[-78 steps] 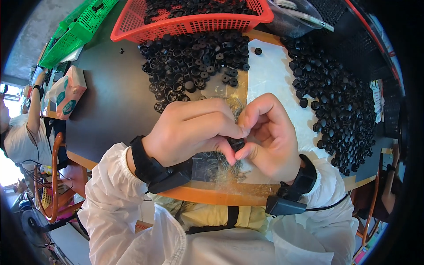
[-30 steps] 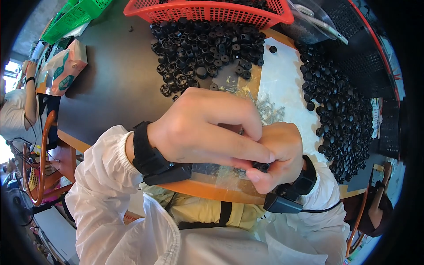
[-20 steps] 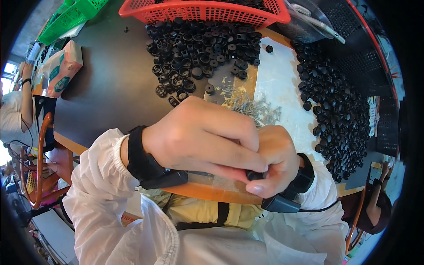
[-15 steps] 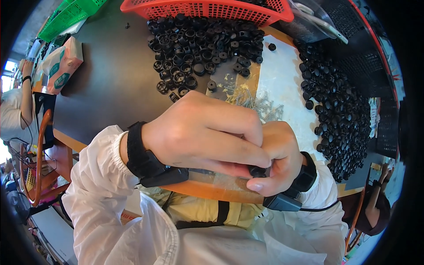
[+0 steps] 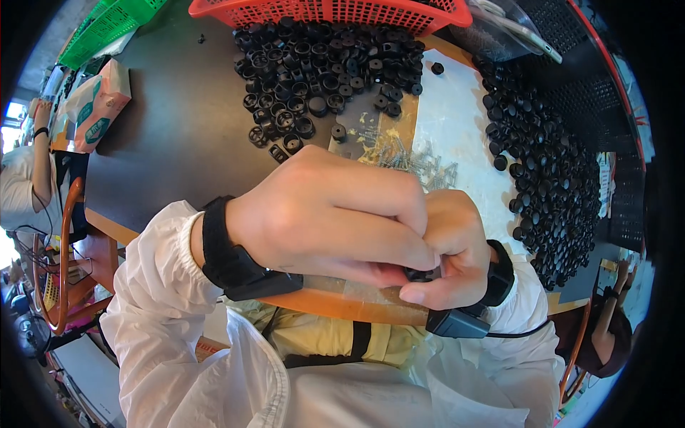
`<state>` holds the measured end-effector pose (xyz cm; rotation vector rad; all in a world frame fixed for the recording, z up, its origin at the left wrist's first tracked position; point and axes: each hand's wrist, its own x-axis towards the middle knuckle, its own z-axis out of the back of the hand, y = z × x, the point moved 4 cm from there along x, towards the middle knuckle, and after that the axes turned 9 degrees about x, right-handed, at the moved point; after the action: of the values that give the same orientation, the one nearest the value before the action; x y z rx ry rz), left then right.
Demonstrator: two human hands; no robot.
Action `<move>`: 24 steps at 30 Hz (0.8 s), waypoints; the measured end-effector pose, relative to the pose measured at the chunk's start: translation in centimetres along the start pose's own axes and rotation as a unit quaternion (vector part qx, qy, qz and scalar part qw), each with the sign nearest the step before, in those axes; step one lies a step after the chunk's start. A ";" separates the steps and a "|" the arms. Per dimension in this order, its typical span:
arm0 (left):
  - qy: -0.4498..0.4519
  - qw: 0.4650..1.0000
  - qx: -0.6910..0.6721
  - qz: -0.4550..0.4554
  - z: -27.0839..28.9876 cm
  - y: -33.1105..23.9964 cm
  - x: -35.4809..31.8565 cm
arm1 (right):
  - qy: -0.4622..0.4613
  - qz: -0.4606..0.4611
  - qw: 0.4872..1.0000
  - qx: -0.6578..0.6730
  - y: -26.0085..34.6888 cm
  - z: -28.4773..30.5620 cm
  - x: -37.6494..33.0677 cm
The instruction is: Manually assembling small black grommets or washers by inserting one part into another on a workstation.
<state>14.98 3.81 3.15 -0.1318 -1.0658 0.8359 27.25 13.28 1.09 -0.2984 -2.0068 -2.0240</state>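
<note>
A small black round plastic part (image 5: pixel 421 274) is pinched between my two hands just above the table's near edge, mostly covered by fingers. My left hand (image 5: pixel 328 221) reaches across from the left, its bent fingertips closed on the part. Around its other side, the thumb and curled fingers of my right hand (image 5: pixel 457 246) are closed too. Beyond my hands lies a small heap of metal springs (image 5: pixel 421 164). Farther back spreads a pile of black ring-shaped parts (image 5: pixel 307 71). Many black round caps (image 5: pixel 546 178) are heaped at the right.
A red basket (image 5: pixel 328 11) stands at the far edge, a green basket (image 5: pixel 107 32) at far left. Near the latter is a tissue pack (image 5: pixel 107 107). A white sheet (image 5: pixel 453 107) lies under the springs. Other people sit at both sides, one with an arm (image 5: pixel 41 157) showing.
The held black part has turned a little between my fingertips, and my right thumb has shifted slightly upward. Both hands otherwise keep nearly the same place.
</note>
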 end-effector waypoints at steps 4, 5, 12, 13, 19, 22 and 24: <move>-0.010 1.000 0.000 -0.002 -0.1 -0.1 0.0 | 0.017 0.006 1.000 0.016 0.0 -0.1 0.0; -0.005 1.000 -0.005 -0.004 0.0 -0.1 0.0 | 0.020 0.006 1.000 0.015 0.0 -0.2 0.0; 0.016 1.000 -0.020 0.014 0.3 0.2 -0.1 | 0.023 0.016 0.999 -0.033 -0.2 0.0 -0.2; 0.016 1.000 -0.018 0.014 0.4 0.1 0.0 | 0.027 0.016 0.999 -0.033 -0.1 0.0 -0.1; 0.027 0.999 -0.014 0.019 0.6 0.1 -0.1 | 0.055 -0.011 0.998 -0.018 0.0 0.2 -0.1; 0.030 0.999 -0.005 0.025 0.5 0.2 -0.2 | 0.057 -0.022 0.998 -0.018 0.1 0.4 0.0; 0.032 0.999 -0.005 0.043 0.6 0.2 -0.1 | 0.060 -0.030 0.998 -0.017 0.2 0.4 0.1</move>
<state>14.41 3.68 3.29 -0.2133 -1.0111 0.8984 27.17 13.68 1.36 -0.1206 -1.9324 -2.0615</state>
